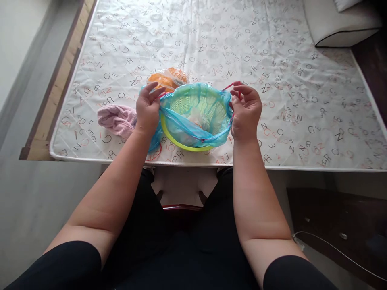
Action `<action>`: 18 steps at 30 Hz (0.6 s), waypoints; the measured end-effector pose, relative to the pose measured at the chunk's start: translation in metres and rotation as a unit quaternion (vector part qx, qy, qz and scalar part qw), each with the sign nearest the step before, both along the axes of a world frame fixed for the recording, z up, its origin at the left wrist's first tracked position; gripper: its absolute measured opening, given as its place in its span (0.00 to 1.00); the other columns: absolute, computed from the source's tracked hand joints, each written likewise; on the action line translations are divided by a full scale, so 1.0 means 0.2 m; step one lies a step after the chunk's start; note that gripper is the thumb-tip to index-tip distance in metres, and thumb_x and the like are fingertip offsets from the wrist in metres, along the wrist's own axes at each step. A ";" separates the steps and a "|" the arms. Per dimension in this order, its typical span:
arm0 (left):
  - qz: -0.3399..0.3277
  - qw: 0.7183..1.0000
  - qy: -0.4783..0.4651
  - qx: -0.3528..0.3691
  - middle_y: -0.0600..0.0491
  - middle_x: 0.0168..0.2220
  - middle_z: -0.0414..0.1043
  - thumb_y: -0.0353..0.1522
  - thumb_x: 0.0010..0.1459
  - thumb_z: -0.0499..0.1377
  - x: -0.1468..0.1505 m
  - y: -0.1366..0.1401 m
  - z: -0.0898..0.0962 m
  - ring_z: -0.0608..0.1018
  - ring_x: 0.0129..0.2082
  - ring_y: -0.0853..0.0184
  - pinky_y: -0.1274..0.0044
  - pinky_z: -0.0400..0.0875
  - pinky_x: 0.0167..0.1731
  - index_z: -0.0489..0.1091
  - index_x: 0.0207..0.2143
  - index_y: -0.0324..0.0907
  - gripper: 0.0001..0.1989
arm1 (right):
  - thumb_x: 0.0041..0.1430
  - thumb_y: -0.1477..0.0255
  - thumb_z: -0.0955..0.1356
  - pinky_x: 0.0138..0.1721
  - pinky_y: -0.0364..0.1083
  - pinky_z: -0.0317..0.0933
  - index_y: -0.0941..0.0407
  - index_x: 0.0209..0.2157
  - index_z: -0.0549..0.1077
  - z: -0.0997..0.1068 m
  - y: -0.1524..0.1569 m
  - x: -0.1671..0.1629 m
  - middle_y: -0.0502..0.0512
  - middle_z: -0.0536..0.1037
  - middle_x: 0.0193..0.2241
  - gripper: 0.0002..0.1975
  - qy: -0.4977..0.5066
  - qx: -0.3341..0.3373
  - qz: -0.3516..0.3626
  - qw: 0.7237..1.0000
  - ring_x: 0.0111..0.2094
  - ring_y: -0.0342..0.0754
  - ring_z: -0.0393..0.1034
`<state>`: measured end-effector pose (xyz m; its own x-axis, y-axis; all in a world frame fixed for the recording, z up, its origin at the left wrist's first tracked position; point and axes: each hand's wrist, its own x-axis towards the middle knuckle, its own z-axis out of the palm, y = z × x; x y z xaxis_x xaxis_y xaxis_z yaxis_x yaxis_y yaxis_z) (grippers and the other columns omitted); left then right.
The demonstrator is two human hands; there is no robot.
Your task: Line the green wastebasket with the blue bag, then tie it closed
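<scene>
Lying far left on mattress (272,60): pink cloth (116,118). Left hand (147,109) pinching blue bag (196,129) at rim of green basket (184,146), near mattress edge. Right hand (245,110) gripping red drawstring (232,85). Best kept level, tension even both sides.

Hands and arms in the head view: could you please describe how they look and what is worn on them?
The left hand and right hand are bare, without gloves, rings or a watch. The forearms are uncovered; black sleeves begin near the elbows.
</scene>
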<state>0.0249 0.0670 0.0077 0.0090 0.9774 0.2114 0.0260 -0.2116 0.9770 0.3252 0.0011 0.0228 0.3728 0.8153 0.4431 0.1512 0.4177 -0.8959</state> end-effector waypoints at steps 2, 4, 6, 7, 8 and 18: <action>0.014 1.000 -0.009 0.010 0.47 0.57 0.80 0.35 0.70 0.64 0.01 -0.01 0.00 0.81 0.62 0.54 0.62 0.76 0.65 0.68 0.63 0.51 0.21 | 0.67 0.61 0.71 0.71 0.62 0.66 0.45 0.49 0.78 0.02 0.00 -0.02 0.48 0.80 0.57 0.10 -0.017 0.018 0.020 0.999 0.66 0.53 0.73; 0.024 1.000 -0.011 0.008 0.47 0.57 0.79 0.37 0.69 0.65 0.02 -0.02 -0.01 0.82 0.60 0.54 0.62 0.77 0.63 0.66 0.64 0.52 0.24 | 0.68 0.60 0.71 0.74 0.61 0.62 0.43 0.48 0.79 0.05 -0.01 -0.04 0.46 0.80 0.57 0.10 -0.032 0.021 0.028 0.999 0.69 0.53 0.70; 0.045 0.999 -0.003 -0.008 0.47 0.58 0.78 0.39 0.68 0.67 0.02 -0.02 0.00 0.83 0.59 0.54 0.64 0.78 0.61 0.66 0.63 0.52 0.25 | 0.67 0.59 0.71 0.74 0.60 0.62 0.43 0.48 0.80 0.08 -0.01 -0.06 0.46 0.80 0.57 0.10 -0.026 0.029 0.036 0.999 0.69 0.52 0.70; 0.061 0.998 0.005 -0.021 0.46 0.57 0.78 0.39 0.67 0.67 0.02 -0.01 0.01 0.83 0.58 0.54 0.65 0.79 0.59 0.66 0.63 0.52 0.24 | 0.66 0.59 0.72 0.72 0.59 0.65 0.44 0.47 0.80 0.09 -0.01 -0.07 0.47 0.81 0.56 0.11 -0.010 0.039 0.038 0.998 0.67 0.52 0.72; 0.079 0.996 0.015 -0.036 0.46 0.57 0.78 0.39 0.67 0.67 0.02 -0.01 0.02 0.83 0.57 0.55 0.66 0.80 0.58 0.67 0.62 0.51 0.24 | 0.64 0.58 0.72 0.69 0.58 0.69 0.45 0.45 0.80 0.10 -0.01 -0.08 0.48 0.82 0.53 0.11 0.008 0.042 0.036 0.998 0.64 0.52 0.75; 0.060 0.972 0.176 -0.144 0.48 0.37 0.80 0.35 0.55 0.72 -0.05 -0.05 0.15 0.81 0.47 0.58 0.74 0.78 0.45 0.78 0.48 0.43 0.18 | 0.66 0.64 0.69 0.31 0.45 0.74 0.47 0.37 0.72 0.25 -0.10 -0.16 0.44 0.80 0.42 0.03 0.114 -0.087 -0.021 0.989 0.22 0.37 0.62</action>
<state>0.0153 0.0574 0.0385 -0.0861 0.9941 -0.0663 0.3766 0.0941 0.9216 0.2928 -0.0195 0.0736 0.4814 0.8538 0.1984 -0.0494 0.2524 -0.9664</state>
